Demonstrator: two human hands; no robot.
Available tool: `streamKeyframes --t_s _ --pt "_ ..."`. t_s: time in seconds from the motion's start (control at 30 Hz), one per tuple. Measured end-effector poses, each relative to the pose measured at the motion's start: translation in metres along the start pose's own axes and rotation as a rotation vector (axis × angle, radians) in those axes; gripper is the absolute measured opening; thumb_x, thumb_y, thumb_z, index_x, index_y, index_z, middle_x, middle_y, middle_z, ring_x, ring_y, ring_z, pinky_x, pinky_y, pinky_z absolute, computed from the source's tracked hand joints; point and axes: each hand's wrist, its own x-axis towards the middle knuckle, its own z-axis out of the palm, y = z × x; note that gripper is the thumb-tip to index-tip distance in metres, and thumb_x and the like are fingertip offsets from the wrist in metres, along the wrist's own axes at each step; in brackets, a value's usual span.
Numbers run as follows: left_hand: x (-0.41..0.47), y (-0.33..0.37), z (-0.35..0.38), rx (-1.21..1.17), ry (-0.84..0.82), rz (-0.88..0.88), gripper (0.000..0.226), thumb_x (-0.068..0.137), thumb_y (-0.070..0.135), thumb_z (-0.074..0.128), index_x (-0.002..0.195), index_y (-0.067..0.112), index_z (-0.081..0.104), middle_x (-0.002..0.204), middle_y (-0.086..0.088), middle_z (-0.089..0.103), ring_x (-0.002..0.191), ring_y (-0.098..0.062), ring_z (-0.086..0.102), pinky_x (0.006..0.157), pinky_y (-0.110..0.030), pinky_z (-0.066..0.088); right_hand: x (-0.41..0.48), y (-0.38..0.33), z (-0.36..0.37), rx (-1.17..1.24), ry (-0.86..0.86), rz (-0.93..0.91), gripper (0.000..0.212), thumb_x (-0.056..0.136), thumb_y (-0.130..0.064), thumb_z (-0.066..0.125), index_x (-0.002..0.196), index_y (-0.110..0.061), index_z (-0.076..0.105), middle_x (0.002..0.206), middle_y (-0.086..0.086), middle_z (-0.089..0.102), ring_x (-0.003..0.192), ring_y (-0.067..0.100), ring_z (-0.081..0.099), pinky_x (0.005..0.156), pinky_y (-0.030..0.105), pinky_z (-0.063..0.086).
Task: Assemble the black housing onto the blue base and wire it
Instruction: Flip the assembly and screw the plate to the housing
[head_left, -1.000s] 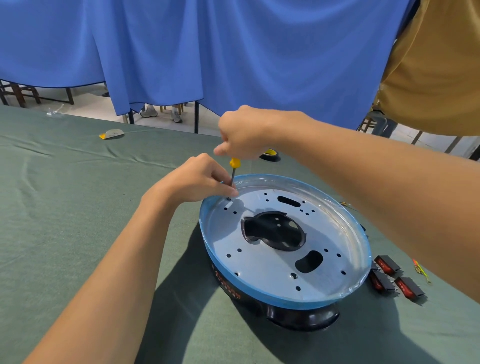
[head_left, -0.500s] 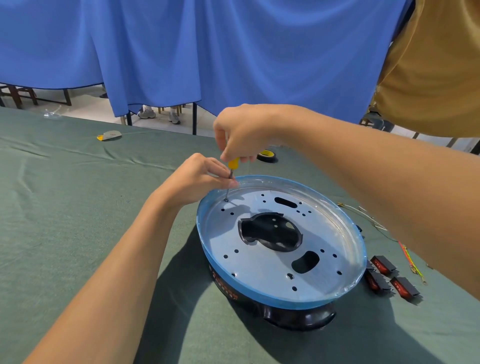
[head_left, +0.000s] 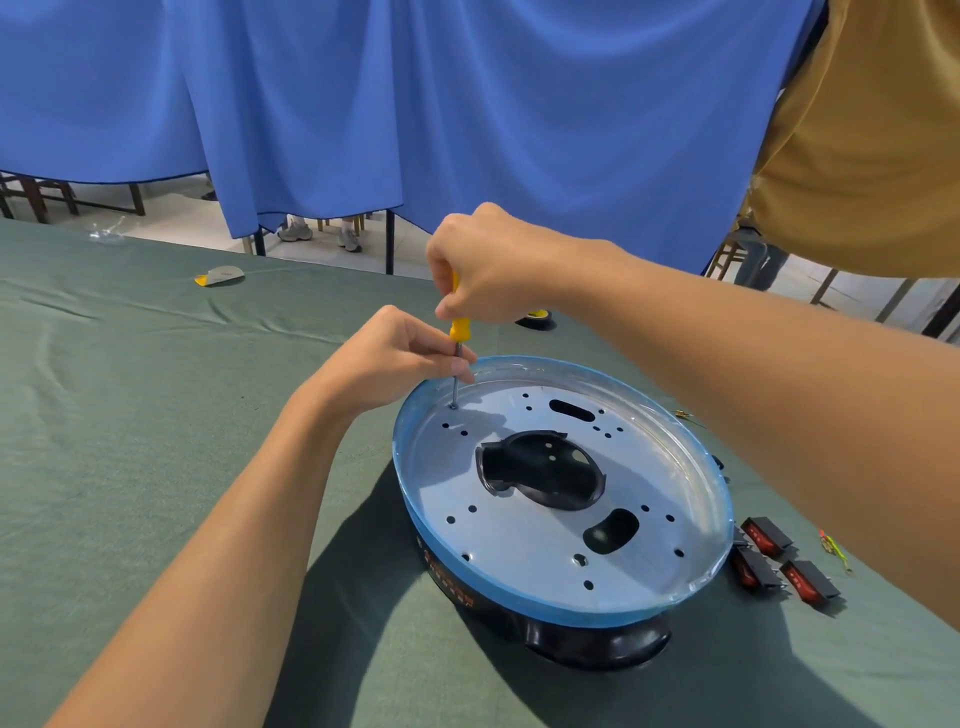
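Fastening the blue base (head_left: 519, 535) onto the black housing (head_left: 597, 642) beneath it, I reckon. Both sit on the cloth before me. My right hand (head_left: 488, 265) wraps the screwdriver (head_left: 459, 328) handle, my left hand (head_left: 384, 358) pinches its shaft, and the tip is in a hole by the far-left rim. Next: firm, upright turns. Blue curtain (head_left: 467, 104) behind, green table cloth (head_left: 130, 415) under everything, rocker switches (head_left: 779, 561) just beside the base.

right hand (head_left: 488, 262) hides most of the screwdriver (head_left: 460, 329) handle; base (head_left: 545, 608) covers most of the housing (head_left: 597, 644).
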Motion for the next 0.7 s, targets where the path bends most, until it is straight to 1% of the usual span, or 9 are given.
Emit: streamKeyframes --t_s 0.1,0.2,0.27,0.33,0.4,0.5,0.6,0.63,0.7 --pt "-0.001 -0.001 0.004 0.003 0.074 0.008 0.012 0.073 0.021 0.083 0.07 0.032 0.08 0.075 0.007 0.076 0.071 -0.001 0.065 0.081 -0.03 0.052 0.001 -0.003 0.006 -0.046 0.046 0.018 0.036 0.085 -0.033 0.068 0.067 -0.024 0.038 0.077 -0.001 0.039 0.071 0.021 0.048 0.055 0.03 0.039" --pt "0.0 -0.004 0.002 0.016 0.077 -0.004 0.011 0.075 0.022 0.082 0.072 0.033 0.08 0.079 0.007 0.077 0.084 -0.011 0.069 0.09 -0.037 0.051 0.001 -0.006 0.007 -0.073 0.046 0.013 0.04 0.089 -0.04 0.063 0.065 -0.023 0.035 0.075 0.0 0.036 0.066 0.019 0.043 0.054 0.031 0.037" --pt "0.001 -0.005 0.0 0.012 0.019 0.007 0.017 0.08 0.018 0.079 0.071 0.033 0.08 0.083 0.01 0.077 0.093 -0.009 0.07 0.094 -0.029 0.051 0.001 -0.008 0.004 -0.051 -0.011 -0.011 0.032 0.086 -0.035 0.066 0.069 -0.025 0.041 0.08 0.001 0.045 0.077 0.024 0.055 0.06 0.036 0.048" --pt "0.002 -0.005 0.001 -0.027 -0.039 0.014 0.023 0.084 0.013 0.075 0.073 0.032 0.079 0.085 0.011 0.077 0.09 0.0 0.069 0.089 -0.016 0.049 0.001 -0.009 0.004 -0.053 -0.04 -0.032 0.026 0.085 -0.02 0.066 0.071 -0.026 0.045 0.084 0.003 0.051 0.085 0.028 0.059 0.065 0.039 0.054" --pt "0.001 -0.005 0.004 -0.039 -0.033 0.008 0.019 0.082 0.014 0.077 0.076 0.032 0.08 0.085 0.01 0.077 0.087 0.003 0.069 0.084 -0.013 0.051 0.001 -0.007 0.005 -0.067 0.003 0.0 0.028 0.085 -0.015 0.065 0.069 -0.023 0.044 0.077 0.003 0.049 0.074 0.026 0.06 0.061 0.036 0.054" --pt "0.0 -0.007 0.007 -0.028 0.051 0.003 0.014 0.075 0.016 0.083 0.073 0.029 0.08 0.08 0.009 0.077 0.082 0.001 0.069 0.084 -0.02 0.053 -0.001 -0.002 0.011 -0.074 0.071 0.063 0.031 0.089 -0.017 0.062 0.066 -0.017 0.041 0.066 0.005 0.044 0.05 0.021 0.056 0.045 0.026 0.041" --pt "0.0 -0.006 0.006 0.007 0.013 0.005 0.017 0.08 0.012 0.078 0.076 0.028 0.079 0.082 0.009 0.077 0.094 0.0 0.069 0.089 -0.016 0.049 -0.001 0.001 0.012 -0.052 0.078 0.072 0.037 0.094 -0.028 0.057 0.064 -0.015 0.039 0.069 0.005 0.044 0.037 0.015 0.054 0.042 0.021 0.035" --pt "0.001 -0.005 0.006 0.018 -0.025 0.005 0.017 0.084 0.01 0.075 0.08 0.025 0.079 0.084 0.008 0.077 0.097 0.001 0.068 0.089 -0.013 0.047 -0.001 0.001 0.011 -0.038 0.054 0.06 0.036 0.093 -0.03 0.059 0.065 -0.016 0.042 0.072 0.006 0.048 0.044 0.017 0.058 0.044 0.023 0.039" --pt "0.001 -0.004 0.005 0.013 -0.086 0.002 0.014 0.09 0.006 0.068 0.091 0.016 0.078 0.088 0.008 0.077 0.096 0.003 0.068 0.084 -0.006 0.046 0.001 0.0 0.011 -0.029 -0.027 0.027 0.024 0.088 -0.026 0.063 0.071 -0.021 0.047 0.083 0.006 0.055 0.071 0.025 0.065 0.055 0.033 0.05"
